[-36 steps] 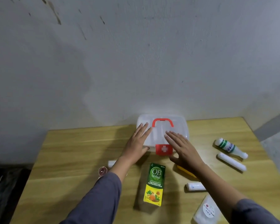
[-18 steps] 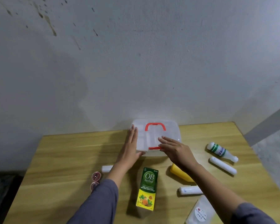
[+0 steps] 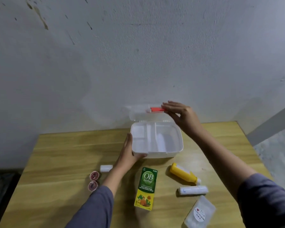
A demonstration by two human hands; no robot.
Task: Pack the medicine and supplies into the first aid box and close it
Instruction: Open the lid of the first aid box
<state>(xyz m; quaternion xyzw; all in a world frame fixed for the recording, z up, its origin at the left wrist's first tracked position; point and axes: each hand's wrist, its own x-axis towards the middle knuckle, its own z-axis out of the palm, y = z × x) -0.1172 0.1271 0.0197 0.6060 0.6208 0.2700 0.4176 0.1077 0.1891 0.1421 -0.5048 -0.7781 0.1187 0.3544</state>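
Observation:
The clear first aid box (image 3: 174,152) stands open on the wooden table (image 3: 59,162), its divided inner tray showing. The lid (image 3: 138,114) is swung up toward the wall, and my right hand (image 3: 181,116) touches its red latch (image 3: 156,109). My left hand (image 3: 127,151) grips the box's front left corner. In front lie a green OB herbal carton (image 3: 146,186), a yellow bottle (image 3: 183,174), a white bandage roll (image 3: 193,190) and a clear packet (image 3: 200,213). Left of my forearm are a small white roll (image 3: 105,168) and two small red-capped cups (image 3: 94,176).
A pale wall rises directly behind the table. The table's right edge drops to a speckled floor (image 3: 276,153). Bare wood shows at the table's left and far right.
The lid was shut and now stands open, lifted by my right hand at the latch. My left hand shifted from the lid to the box's front left corner. The view tilted.

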